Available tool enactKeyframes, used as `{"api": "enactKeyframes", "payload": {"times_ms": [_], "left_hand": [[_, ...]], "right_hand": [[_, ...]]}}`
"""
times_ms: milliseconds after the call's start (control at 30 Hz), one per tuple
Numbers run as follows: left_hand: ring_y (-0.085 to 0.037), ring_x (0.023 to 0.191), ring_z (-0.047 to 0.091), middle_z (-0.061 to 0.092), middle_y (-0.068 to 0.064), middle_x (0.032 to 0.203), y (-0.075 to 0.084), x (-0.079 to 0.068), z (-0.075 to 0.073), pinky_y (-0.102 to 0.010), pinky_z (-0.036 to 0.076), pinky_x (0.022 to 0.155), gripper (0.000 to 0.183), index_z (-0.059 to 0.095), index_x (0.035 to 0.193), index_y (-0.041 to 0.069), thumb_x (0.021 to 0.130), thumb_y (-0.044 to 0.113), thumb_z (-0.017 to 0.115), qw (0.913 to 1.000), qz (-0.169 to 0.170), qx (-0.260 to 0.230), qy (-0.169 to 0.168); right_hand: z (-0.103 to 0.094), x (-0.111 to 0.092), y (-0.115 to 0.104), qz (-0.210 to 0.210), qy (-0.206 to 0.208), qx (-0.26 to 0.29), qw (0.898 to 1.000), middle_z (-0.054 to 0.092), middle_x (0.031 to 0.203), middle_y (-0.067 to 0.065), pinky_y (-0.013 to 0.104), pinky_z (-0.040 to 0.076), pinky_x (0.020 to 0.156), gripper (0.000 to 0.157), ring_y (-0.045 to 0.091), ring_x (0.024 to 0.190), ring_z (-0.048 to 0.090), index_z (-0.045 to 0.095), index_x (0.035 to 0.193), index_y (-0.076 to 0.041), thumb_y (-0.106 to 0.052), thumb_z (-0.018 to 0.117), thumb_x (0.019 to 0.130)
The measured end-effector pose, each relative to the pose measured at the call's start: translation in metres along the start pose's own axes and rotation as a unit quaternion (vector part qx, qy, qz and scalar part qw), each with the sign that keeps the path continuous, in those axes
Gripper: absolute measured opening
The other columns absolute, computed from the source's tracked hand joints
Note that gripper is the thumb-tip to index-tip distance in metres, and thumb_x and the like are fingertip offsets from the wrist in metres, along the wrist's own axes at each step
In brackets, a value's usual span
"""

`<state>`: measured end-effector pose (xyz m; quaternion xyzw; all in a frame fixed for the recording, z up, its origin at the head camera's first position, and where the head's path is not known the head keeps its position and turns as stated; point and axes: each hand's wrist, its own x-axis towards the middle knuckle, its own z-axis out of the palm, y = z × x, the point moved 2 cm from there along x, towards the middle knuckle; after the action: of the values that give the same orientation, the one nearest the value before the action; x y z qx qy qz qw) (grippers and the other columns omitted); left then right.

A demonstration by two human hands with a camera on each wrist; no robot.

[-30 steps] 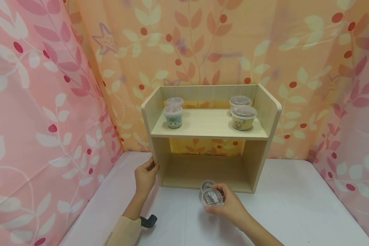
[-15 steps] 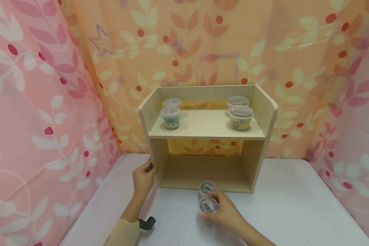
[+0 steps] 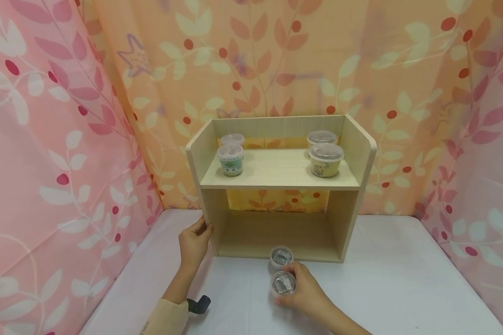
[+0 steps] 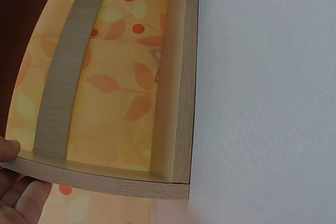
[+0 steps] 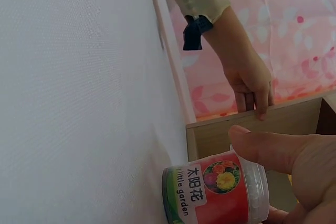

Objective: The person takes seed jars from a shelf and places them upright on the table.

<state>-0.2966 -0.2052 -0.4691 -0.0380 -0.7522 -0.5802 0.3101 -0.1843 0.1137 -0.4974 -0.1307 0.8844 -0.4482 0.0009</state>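
My left hand [image 3: 193,243] grips the left side panel of a light wooden shelf [image 3: 272,188]; in the left wrist view its thumb and fingers lie on either side of the panel's edge. The right hand [image 3: 307,289] holds a small lidded plastic cup [image 3: 283,283] with thumb and fingers round its upper part. In the right wrist view that planter cup [image 5: 220,190] carries a red label with flowers and the words "little garden"; its base is at or just above the table. Just behind it, a similar cup [image 3: 282,257] stands at the shelf's lower front edge.
On the upper board sit a green-labelled cup [image 3: 230,160] with another cup [image 3: 233,138] behind it at left. At right are a yellow-labelled tub [image 3: 326,161] and a tub [image 3: 322,137] behind it. White cloth covers the table [image 3: 394,274]; patterned curtains [image 3: 276,56] surround it.
The right hand has drawn its cup slightly toward me and apart from the cup behind, which now shows more fully. The left hand keeps its grip on the panel.
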Motion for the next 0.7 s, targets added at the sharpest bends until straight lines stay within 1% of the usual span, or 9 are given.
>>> {"api": "enactKeyframes", "payload": {"times_ms": [167, 267, 400, 500, 700], "left_hand": [[-0.03, 0.097, 0.074, 0.073, -0.02, 0.113, 0.001, 0.0, 0.0, -0.014, 0.059, 0.072, 0.036, 0.072, 0.121, -0.001, 0.086, 0.001, 0.079, 1.0, -0.002, 0.006, 0.001], [-0.03, 0.098, 0.074, 0.073, -0.02, 0.113, 0.001, 0.0, 0.0, -0.013, 0.058, 0.072, 0.036, 0.072, 0.121, -0.001, 0.086, 0.0, 0.079, 0.9999, -0.003, 0.014, -0.001], [-0.031, 0.099, 0.074, 0.073, -0.02, 0.114, 0.002, -0.002, 0.0, -0.014, 0.058, 0.072, 0.037, 0.071, 0.122, -0.001, 0.086, 0.001, 0.079, 0.9998, -0.006, 0.02, -0.004], [-0.031, 0.098, 0.074, 0.073, -0.02, 0.114, 0.002, -0.003, -0.001, -0.014, 0.058, 0.072, 0.037, 0.071, 0.122, -0.002, 0.087, 0.001, 0.079, 0.9998, -0.006, 0.02, -0.004], [-0.029, 0.097, 0.074, 0.073, -0.02, 0.113, 0.001, 0.0, -0.001, -0.013, 0.058, 0.072, 0.037, 0.071, 0.123, 0.0, 0.086, -0.001, 0.079, 0.9998, 0.009, 0.019, -0.002]], "right_hand": [[-0.001, -0.001, 0.0, 0.0, -0.004, 0.002, 1.0, 0.059, 0.125, 0.013, 0.06, 0.049, 0.103, 0.08, 0.033, 0.116, 0.061, 0.055, 0.123, -0.003, -0.024, 0.099, 0.059], [-0.002, -0.002, -0.001, 0.004, -0.013, 0.005, 1.0, 0.058, 0.127, 0.015, 0.062, 0.047, 0.105, 0.081, 0.038, 0.119, 0.059, 0.055, 0.125, -0.001, -0.024, 0.098, 0.061], [-0.003, -0.003, 0.0, 0.001, -0.027, -0.005, 1.0, 0.058, 0.129, 0.018, 0.064, 0.047, 0.104, 0.08, 0.042, 0.121, 0.058, 0.055, 0.125, 0.001, -0.025, 0.098, 0.063], [-0.007, -0.002, -0.001, -0.005, -0.042, -0.016, 0.999, 0.059, 0.128, 0.018, 0.063, 0.049, 0.102, 0.082, 0.04, 0.118, 0.06, 0.055, 0.127, 0.002, -0.028, 0.098, 0.064], [-0.022, -0.004, -0.007, -0.026, -0.08, -0.038, 0.996, 0.06, 0.127, 0.019, 0.061, 0.053, 0.097, 0.091, 0.036, 0.113, 0.062, 0.053, 0.136, 0.007, -0.032, 0.096, 0.066]]}}
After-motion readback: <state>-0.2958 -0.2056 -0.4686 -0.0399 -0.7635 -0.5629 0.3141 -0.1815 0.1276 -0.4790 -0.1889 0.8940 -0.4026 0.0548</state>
